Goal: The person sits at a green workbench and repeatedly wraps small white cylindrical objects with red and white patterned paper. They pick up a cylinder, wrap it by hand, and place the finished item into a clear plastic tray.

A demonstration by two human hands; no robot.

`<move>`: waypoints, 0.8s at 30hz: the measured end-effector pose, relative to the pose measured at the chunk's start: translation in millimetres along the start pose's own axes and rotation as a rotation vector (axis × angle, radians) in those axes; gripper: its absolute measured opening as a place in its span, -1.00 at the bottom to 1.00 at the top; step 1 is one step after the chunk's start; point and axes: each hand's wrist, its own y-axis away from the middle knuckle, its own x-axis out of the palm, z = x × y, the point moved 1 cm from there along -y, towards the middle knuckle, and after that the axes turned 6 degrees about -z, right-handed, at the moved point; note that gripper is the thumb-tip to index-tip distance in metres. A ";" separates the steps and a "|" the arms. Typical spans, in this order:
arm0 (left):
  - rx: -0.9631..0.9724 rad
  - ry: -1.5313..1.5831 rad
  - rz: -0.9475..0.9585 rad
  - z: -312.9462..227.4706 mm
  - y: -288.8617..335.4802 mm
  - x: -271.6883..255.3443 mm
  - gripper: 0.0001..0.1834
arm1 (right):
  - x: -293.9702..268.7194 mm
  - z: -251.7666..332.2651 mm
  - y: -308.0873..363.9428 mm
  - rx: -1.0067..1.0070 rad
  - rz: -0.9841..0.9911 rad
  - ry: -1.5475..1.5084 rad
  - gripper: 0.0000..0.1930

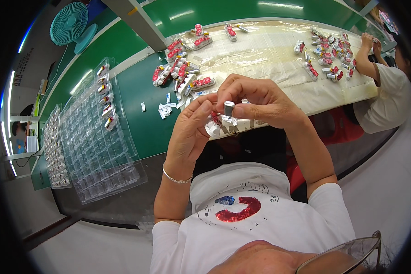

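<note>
Both hands meet at the near edge of the table. My right hand (pixel 262 101) pinches a small silver block (pixel 229 108), like a little battery cell, between thumb and fingers. My left hand (pixel 192 130) is closed, with its fingertips against my right fingers. A red-and-white oval part (pixel 214 127) shows just beneath, beside my left fingers; it seems to be held there, though the grip is partly hidden. Similar red-and-white parts with silver cells (pixel 180 68) lie in a pile beyond my hands. Small white and blue strips (pixel 166 108) are scattered left of my hands.
A clear compartment tray (pixel 96 150) on the left holds several parts along its far-right column. Beside it stands a filled tray (pixel 55 150). More parts (pixel 331 52) lie at the right, near a co-worker (pixel 381 86). A turquoise fan (pixel 71 23) and a post (pixel 139 23) stand behind.
</note>
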 end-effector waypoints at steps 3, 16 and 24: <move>0.133 -0.025 0.013 -0.8 2.6 1.3 -0.50 | 1.2 -2.8 3.0 0.040 -0.065 -0.068 -0.75; 0.532 -0.339 -0.147 2.8 8.2 2.9 -0.57 | 16.1 1.0 10.1 0.003 -0.326 0.064 -0.69; 0.965 -0.647 -0.116 15.8 11.3 6.9 -0.67 | 17.9 0.4 10.1 0.199 -0.367 -0.067 -0.69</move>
